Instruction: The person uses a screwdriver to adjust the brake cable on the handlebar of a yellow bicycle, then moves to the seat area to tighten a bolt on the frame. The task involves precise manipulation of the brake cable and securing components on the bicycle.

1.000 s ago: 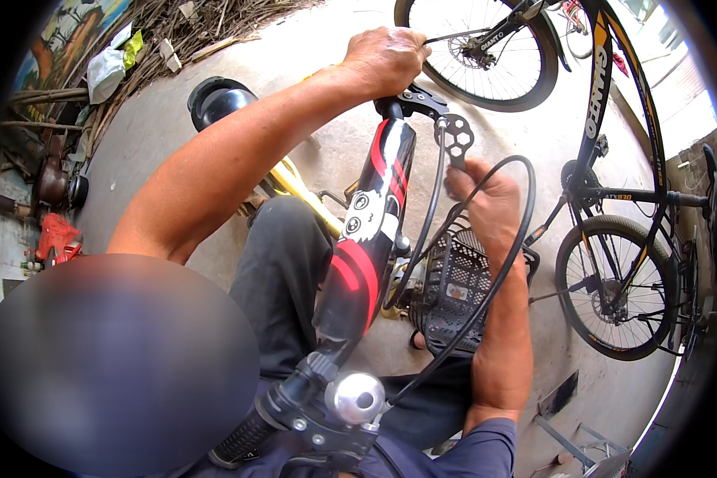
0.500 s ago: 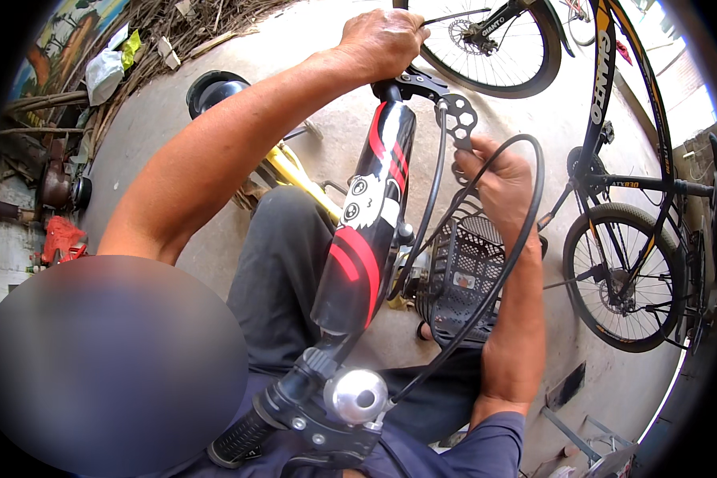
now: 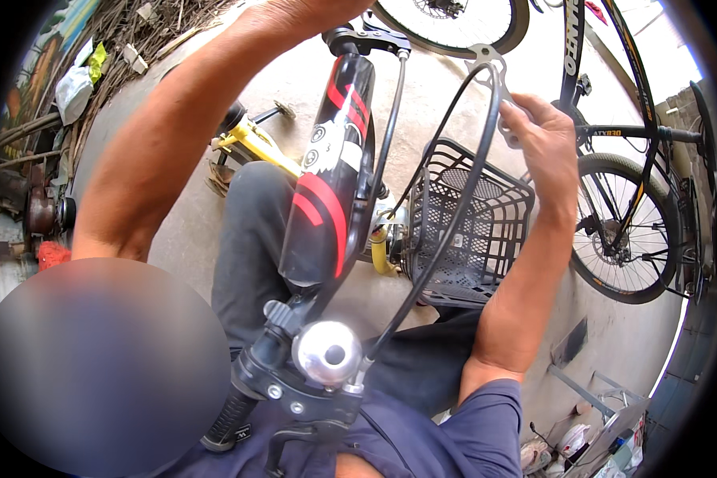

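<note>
A wrench (image 3: 504, 80), partly crossed by the cable (image 3: 419, 290), is pinched in the closed fingers of the right hand (image 3: 543, 135) — those of the left hand (image 3: 327, 9) are cropped above, their opening and hold untellable.

Brightly lit concrete floor (image 3: 621, 342)

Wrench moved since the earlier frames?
Yes: the wrench, in the right hand, has shifted right, closer to the parked bike.
</note>
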